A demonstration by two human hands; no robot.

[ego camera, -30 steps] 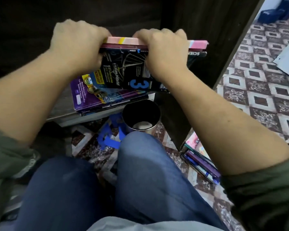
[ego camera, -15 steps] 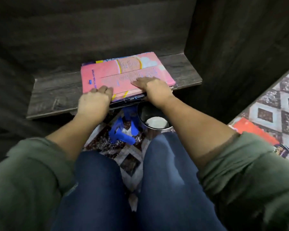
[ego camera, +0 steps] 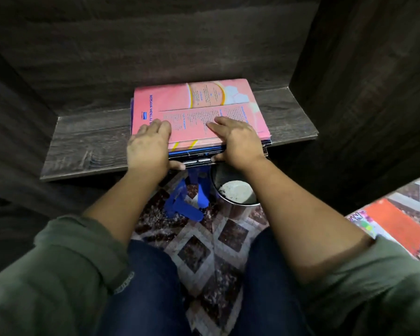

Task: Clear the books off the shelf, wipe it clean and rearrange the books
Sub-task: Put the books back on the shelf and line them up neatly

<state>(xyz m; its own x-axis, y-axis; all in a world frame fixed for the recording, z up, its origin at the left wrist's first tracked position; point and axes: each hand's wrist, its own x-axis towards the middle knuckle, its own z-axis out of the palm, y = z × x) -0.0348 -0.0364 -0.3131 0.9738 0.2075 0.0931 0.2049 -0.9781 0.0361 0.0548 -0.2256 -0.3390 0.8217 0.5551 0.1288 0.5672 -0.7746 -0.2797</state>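
**Head view, looking down into a shelf recess.** A stack of flat books topped by a pink paper cover (ego camera: 204, 110) lies on the dark wood-grain shelf board (ego camera: 87, 139). It is at 12 o'clock from the centre of the view, right of the board's middle. Its near edge reaches the board's front lip, and dark and blue spines show beneath the pink cover.

The left hand (ego camera: 148, 146) is on the stack's 7 o'clock corner. Its fingers lie nearly straight on the pink cover and its thumb is tucked under the near edge, so the stack is pinched between them. The right hand (ego camera: 238, 141) is at the stack's 5 o'clock corner in the same way: fingers spread flat on the cover, thumb against the near edge of the lower books. Both hands hold the stack as it rests on the board.

At 6 o'clock from the stack, below the board, a round metal can with pale contents (ego camera: 235, 192) stands on the patterned tile floor (ego camera: 199, 251). A blue plastic object (ego camera: 187, 204) lies just beside the can, at its 9 o'clock. An orange-covered book (ego camera: 398, 221) lies on the floor at 4 o'clock in the view, well apart from the stack. Knees in blue jeans (ego camera: 146, 287) and green sleeves (ego camera: 58, 263) fill the lower edge.
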